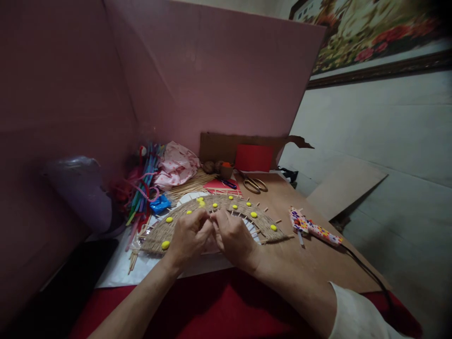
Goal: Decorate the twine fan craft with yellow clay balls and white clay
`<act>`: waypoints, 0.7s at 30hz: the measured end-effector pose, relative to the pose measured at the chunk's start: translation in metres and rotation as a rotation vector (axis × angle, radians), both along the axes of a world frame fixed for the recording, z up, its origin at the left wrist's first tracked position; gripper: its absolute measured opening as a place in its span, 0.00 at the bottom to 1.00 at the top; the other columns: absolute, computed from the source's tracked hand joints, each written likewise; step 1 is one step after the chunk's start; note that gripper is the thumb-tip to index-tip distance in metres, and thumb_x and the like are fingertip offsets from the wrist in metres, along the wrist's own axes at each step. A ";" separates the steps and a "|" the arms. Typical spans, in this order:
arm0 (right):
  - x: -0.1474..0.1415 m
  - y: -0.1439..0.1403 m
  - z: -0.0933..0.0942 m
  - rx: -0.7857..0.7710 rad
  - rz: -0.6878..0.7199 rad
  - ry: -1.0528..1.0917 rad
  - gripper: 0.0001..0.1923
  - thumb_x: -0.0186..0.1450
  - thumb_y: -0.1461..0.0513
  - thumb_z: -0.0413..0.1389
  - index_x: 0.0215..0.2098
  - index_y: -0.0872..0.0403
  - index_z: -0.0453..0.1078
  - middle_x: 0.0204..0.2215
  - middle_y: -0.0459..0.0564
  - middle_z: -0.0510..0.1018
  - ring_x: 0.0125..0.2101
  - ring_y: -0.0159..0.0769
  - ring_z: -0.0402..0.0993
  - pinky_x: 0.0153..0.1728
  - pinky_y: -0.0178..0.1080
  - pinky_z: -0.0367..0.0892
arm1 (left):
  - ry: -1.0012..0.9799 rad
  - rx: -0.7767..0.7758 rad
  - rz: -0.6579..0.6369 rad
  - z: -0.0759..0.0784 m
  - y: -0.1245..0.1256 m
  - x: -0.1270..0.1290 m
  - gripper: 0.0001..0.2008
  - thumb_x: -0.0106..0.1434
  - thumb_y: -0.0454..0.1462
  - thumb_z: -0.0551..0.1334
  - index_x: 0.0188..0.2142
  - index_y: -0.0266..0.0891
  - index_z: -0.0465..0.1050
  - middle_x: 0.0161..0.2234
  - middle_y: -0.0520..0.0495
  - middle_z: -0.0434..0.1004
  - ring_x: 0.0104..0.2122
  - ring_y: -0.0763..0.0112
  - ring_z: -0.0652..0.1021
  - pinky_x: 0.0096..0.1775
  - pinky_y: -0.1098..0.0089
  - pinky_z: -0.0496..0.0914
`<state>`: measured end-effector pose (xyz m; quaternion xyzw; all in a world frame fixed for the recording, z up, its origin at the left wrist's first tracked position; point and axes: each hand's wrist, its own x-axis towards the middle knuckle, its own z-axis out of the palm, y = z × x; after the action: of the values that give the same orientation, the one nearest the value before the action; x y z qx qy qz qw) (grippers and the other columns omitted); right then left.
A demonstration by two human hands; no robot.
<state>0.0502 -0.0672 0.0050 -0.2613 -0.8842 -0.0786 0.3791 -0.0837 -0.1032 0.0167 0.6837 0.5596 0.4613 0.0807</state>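
Note:
Both hands are held close together, with fingers pinched, over a fan-shaped arch woven from brown twine (263, 223) on thin wooden sticks. My left hand (189, 230) is closed, its thumb and fingertips meeting those of my right hand (235, 235), which is closed as well. Whatever lies between the fingertips is hidden or too small to name. Yellow round pieces (254, 214) dot the woven band at intervals. Just beyond my left hand sits a small clump of yellow bits (201, 202). Stick ends poke out along both edges of the arch.
A floral-patterned glue gun (319, 231) with a black cord lies on the brown board (339, 263) at right. Behind the arch are scissors (256, 185), pliers (228, 182) and a red card (254, 157). Coloured pipe cleaners (151, 162), pink cloth (177, 165) and a blue packet (160, 204) crowd the left.

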 end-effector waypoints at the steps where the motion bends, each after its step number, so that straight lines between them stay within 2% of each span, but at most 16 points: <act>1: -0.001 0.000 0.000 0.019 -0.042 -0.024 0.09 0.65 0.68 0.43 0.32 0.57 0.63 0.25 0.53 0.71 0.23 0.37 0.68 0.21 0.36 0.62 | -0.014 0.012 0.012 -0.001 0.000 0.001 0.10 0.57 0.34 0.54 0.20 0.39 0.61 0.16 0.56 0.61 0.19 0.76 0.64 0.25 0.73 0.56; 4: -0.003 0.005 0.001 0.072 -0.184 -0.049 0.08 0.63 0.69 0.44 0.30 0.57 0.62 0.23 0.52 0.70 0.20 0.36 0.66 0.18 0.35 0.57 | -0.023 0.033 0.057 -0.003 0.000 0.006 0.10 0.56 0.33 0.54 0.19 0.39 0.59 0.16 0.57 0.59 0.18 0.76 0.63 0.24 0.73 0.55; 7: -0.001 0.011 0.004 0.010 -0.252 0.017 0.05 0.62 0.69 0.46 0.30 0.57 0.62 0.21 0.50 0.69 0.20 0.36 0.65 0.19 0.35 0.56 | -0.048 -0.003 0.086 -0.004 0.001 0.008 0.10 0.55 0.34 0.54 0.18 0.39 0.58 0.15 0.57 0.58 0.18 0.77 0.62 0.24 0.73 0.55; 13: 0.007 0.016 0.006 -0.178 0.067 0.281 0.06 0.60 0.70 0.48 0.33 0.56 0.63 0.26 0.48 0.70 0.27 0.33 0.69 0.29 0.34 0.64 | -0.189 -0.063 0.116 -0.004 0.004 0.002 0.10 0.55 0.36 0.54 0.18 0.39 0.61 0.16 0.56 0.59 0.20 0.76 0.63 0.24 0.74 0.57; 18: 0.012 0.018 0.007 -0.099 0.211 0.107 0.14 0.63 0.70 0.45 0.45 0.59 0.66 0.37 0.55 0.72 0.37 0.38 0.70 0.37 0.39 0.69 | -0.239 -0.026 0.077 0.000 0.002 0.001 0.10 0.55 0.35 0.56 0.19 0.38 0.63 0.18 0.55 0.61 0.22 0.76 0.63 0.26 0.73 0.59; 21: 0.015 0.023 0.011 -0.034 0.252 0.021 0.16 0.63 0.70 0.46 0.48 0.62 0.64 0.43 0.61 0.71 0.45 0.41 0.68 0.43 0.44 0.69 | -0.398 -0.026 0.028 0.003 0.002 -0.002 0.10 0.55 0.35 0.56 0.19 0.38 0.62 0.17 0.56 0.59 0.20 0.77 0.62 0.24 0.73 0.58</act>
<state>0.0654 -0.0443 0.0161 -0.1554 -0.9073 -0.0128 0.3906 -0.0855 -0.1015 0.0196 0.5700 0.5481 0.5811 0.1923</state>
